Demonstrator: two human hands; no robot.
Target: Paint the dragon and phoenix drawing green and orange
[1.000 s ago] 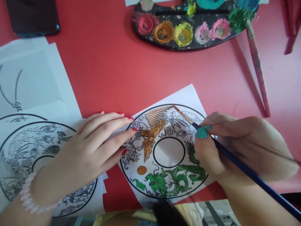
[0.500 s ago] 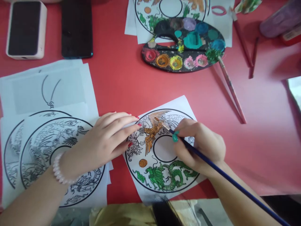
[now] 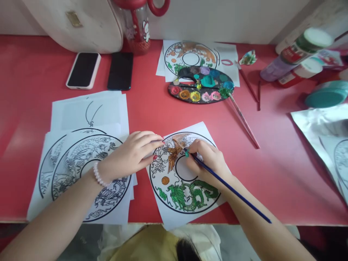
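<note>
On the red worktop (image 3: 272, 174), near its front edge, lies the partly coloured sheet (image 3: 181, 172), tilted slightly, a ring design printed on it. Reading the ring as a clock, an orange bird sits around 11 o'clock, an orange disc at 8, and a green dragon sweeps from 7 round to about 4.

The right hand (image 3: 214, 156) comes in from 4 o'clock, its grip closed around the blue paintbrush (image 3: 228, 186) close to the bristles. The bristle end is at the bird's wing; whether it touches the paper cannot be told. The left hand (image 3: 134, 152) has an open grip: its fingers reach over the sheet's edge at 10 o'clock.

At 9 o'clock from the sheet, under the left forearm, is a pile of uncoloured drawings (image 3: 114, 214). Toward 12 o'clock sits the paint palette (image 3: 212, 89), with a reddish brush (image 3: 244, 121) leaning out of its green paint toward 5 o'clock. A black phone (image 3: 120, 70) lies toward 11 o'clock.
</note>
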